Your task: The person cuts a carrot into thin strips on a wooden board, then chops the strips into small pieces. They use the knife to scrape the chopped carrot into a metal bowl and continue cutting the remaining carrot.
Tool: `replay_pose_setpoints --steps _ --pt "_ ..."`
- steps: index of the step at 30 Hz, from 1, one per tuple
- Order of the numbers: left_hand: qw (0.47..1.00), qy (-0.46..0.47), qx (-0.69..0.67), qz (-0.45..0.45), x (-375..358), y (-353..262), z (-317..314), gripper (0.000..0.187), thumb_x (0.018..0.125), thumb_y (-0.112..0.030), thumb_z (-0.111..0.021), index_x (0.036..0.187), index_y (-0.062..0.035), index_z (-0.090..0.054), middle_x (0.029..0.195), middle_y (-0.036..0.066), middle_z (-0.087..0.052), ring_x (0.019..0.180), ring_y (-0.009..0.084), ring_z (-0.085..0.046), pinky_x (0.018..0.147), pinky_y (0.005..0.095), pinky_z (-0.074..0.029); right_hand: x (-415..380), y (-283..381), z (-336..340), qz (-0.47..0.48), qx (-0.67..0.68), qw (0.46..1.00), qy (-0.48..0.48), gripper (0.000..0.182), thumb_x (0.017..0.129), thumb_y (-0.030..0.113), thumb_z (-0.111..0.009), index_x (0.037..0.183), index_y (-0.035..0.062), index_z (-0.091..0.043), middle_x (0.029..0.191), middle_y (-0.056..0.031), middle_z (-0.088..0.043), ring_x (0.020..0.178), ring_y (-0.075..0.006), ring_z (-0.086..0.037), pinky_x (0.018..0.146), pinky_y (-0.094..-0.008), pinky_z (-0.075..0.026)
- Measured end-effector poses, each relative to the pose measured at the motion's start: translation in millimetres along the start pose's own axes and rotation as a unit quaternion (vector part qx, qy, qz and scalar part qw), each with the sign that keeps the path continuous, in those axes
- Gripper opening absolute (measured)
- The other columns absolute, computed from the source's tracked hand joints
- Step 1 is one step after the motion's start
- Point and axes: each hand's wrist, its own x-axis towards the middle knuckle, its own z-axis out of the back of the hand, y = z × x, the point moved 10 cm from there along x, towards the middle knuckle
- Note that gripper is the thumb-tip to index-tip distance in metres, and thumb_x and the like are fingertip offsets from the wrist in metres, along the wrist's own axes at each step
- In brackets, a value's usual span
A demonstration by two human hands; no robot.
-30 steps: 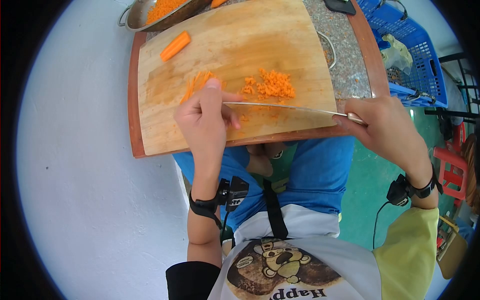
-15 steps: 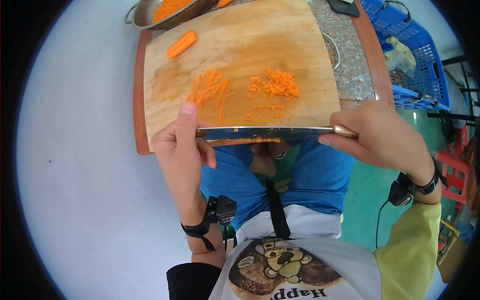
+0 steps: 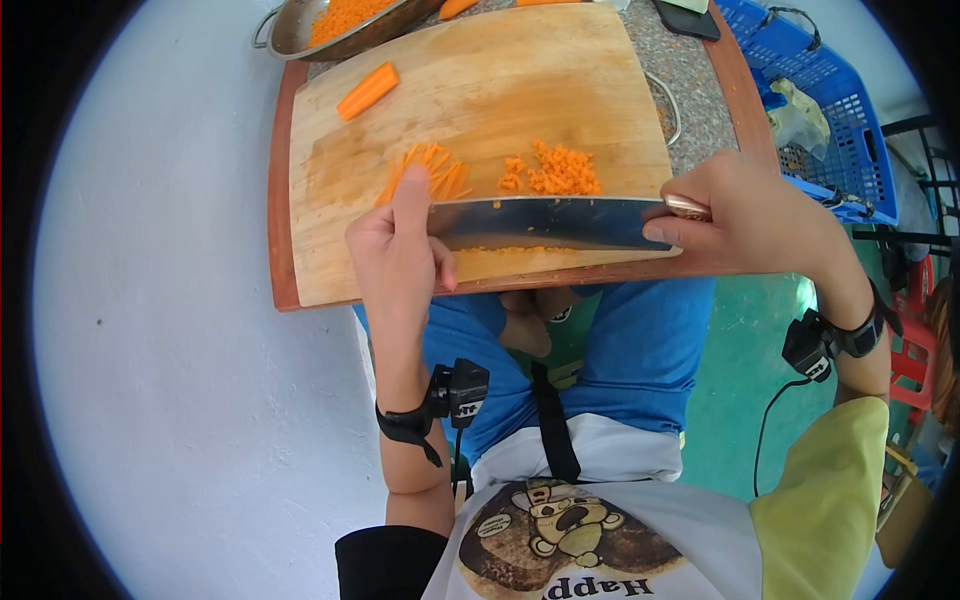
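A pale, plain wall fills the left of the view, and a small table point(image 3: 722, 95) with a speckled stone top and a reddish wooden rim stands against it, above the person's blue-clad knees. Nearly all of the top is covered by a large wooden cutting board point(image 3: 480, 90).

The right hand point(image 3: 745, 215) is closed around the handle of a broad cleaver point(image 3: 545, 222) at the board's right edge, fingers wrapped under and thumb on top. The blade lies across the near part of the board with its flat face tilted up toward the camera; small orange bits cling along its lower edge. The left hand point(image 3: 400, 245) is at the blade's far tip — the forefinger stretched straight up along the end of the steel, the other fingers curled loosely beneath it, so it steadies the cleaver rather than grips it.

Just beyond the blade lie two heaps: thin carrot strips point(image 3: 425, 172) beside the left forefinger, and a pile of finely diced carrot point(image 3: 555, 170) to their right, the two near each other but apart. A larger carrot piece point(image 3: 367, 90) lies alone toward the board's far left corner.

Past the board, a metal pan point(image 3: 300, 35) holds more chopped carrot. To the right of the table stands a blue plastic crate point(image 3: 845, 120), and the floor below is green
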Motion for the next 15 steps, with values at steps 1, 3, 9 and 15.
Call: replay_pose_setpoints --steps 1,3,9,15 --pt "1.0 0.002 -0.01 -0.002 2 -1 -4 0.042 0.09 -0.032 -0.054 0.059 -0.0056 -0.045 0.052 0.001 -0.041 0.032 0.0096 -0.039 0.029 0.0202 -0.026 0 -5 0 -0.031 -0.016 0.999 0.031 0.03 0.08 0.023 -0.063 0.067 -0.0008 -0.052 0.058 -0.019 -0.045 0.056 -0.0352 -0.044 0.051 -0.0395 -0.036" --pt "1.0 0.006 -0.009 -0.009 6 -5 -12 0.042 0.09 -0.033 -0.054 0.059 -0.0058 -0.045 0.051 0.0 -0.041 0.032 0.0098 -0.04 0.029 0.0207 -0.025 0 -13 -1 -0.061 -0.032 0.996 0.063 0.026 0.082 0.024 -0.059 0.074 -0.0011 -0.058 0.066 -0.0216 -0.052 0.065 -0.0387 -0.053 0.056 -0.0416 -0.042" --pt "0.998 0.023 -0.01 -0.06 3 -24 -25 0.042 0.089 -0.033 -0.055 0.058 -0.0055 -0.046 0.05 0.0 -0.041 0.033 0.0111 -0.041 0.03 0.0223 -0.025 -12 -18 16 -0.069 -0.077 0.995 0.006 0.03 0.08 0.026 -0.062 0.071 -0.0014 -0.056 0.062 -0.0211 -0.05 0.06 -0.0388 -0.049 0.053 -0.0419 -0.039" --pt "0.997 0.027 0.004 -0.067 2 -21 -31 0.044 0.091 -0.032 -0.051 0.063 0.0019 -0.057 0.055 0.007 -0.053 0.033 0.011 -0.041 0.032 0.0219 -0.027 -24 -12 24 -0.027 -0.12 0.986 -0.11 0.026 0.079 0.027 -0.064 0.07 0.0021 -0.058 0.056 -0.0179 -0.05 0.056 -0.0375 -0.051 0.051 -0.0421 -0.04"
